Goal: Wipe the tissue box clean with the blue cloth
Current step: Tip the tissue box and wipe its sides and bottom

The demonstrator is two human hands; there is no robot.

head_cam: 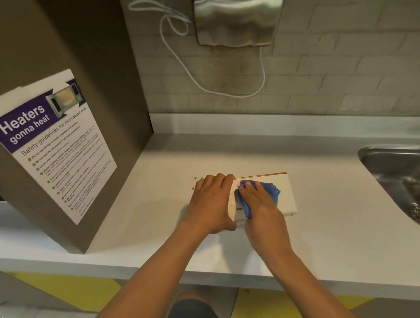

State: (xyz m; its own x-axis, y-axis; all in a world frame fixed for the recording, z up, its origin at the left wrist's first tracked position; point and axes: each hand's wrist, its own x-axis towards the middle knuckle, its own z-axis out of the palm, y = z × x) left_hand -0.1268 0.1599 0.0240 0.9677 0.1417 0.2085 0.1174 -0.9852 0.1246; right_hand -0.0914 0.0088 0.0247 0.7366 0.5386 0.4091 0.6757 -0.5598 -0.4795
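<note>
Box: white tissue box (282, 194) lies flat on counter (158, 210), near sink (399, 173).
Left hand (212, 202): fingers curled over box's left end; keep it steady.
Right hand (260, 202): fingers nearly straight, pressing blue cloth (271, 192) on top; wipe w/ even strokes twd right edge.

Poster (50, 147) taped on the brown panel at left: purple header w/ white txt "Heaters gonna heat", beside a microwave pic. Subhead below: "Safety guidelines for microwave use". Then a list of green-tick bullet pts, mostly too small/blurred to read; several seem to start "Do not use…". No other legible txt, brands or nos. anywhere else.
</note>
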